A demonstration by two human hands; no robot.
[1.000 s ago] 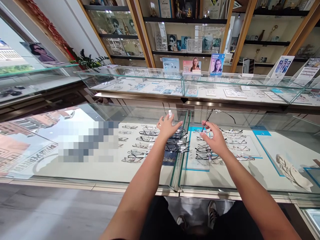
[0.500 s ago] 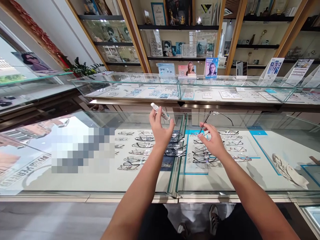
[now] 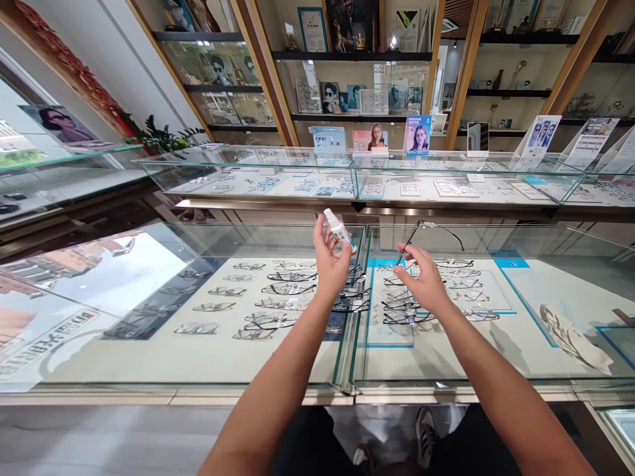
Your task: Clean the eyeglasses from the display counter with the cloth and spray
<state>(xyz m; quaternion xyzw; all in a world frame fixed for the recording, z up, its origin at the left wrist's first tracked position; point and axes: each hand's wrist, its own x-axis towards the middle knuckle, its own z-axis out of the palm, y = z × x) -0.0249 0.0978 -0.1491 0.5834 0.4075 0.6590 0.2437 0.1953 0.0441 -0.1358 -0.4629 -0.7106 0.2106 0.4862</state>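
My left hand (image 3: 332, 256) is closed round a small white spray bottle (image 3: 340, 231), tilted with its cap up and to the left; printed marks show on its side. In my right hand (image 3: 421, 272) a pair of glasses (image 3: 411, 239) is pinched between thumb and fingers, its thin dark temples sticking up above the counter. Both hands are over the glass display counter (image 3: 353, 357). Under its top lie rows of eyeglasses (image 3: 288, 289) on the left and more eyeglasses (image 3: 466, 284) beneath my right hand.
A crumpled pale cloth (image 3: 575, 338) lies on the right of the counter. Beyond stands a second glass showcase (image 3: 357, 173) with upright advertising cards (image 3: 418, 135) on top. Shelves (image 3: 354, 55) line the back wall. A plant (image 3: 161, 134) is at far left.
My left hand has shifted to the right with the spray bottle, which has turned so its printed side shows. My right hand and the glasses stay almost where they were.
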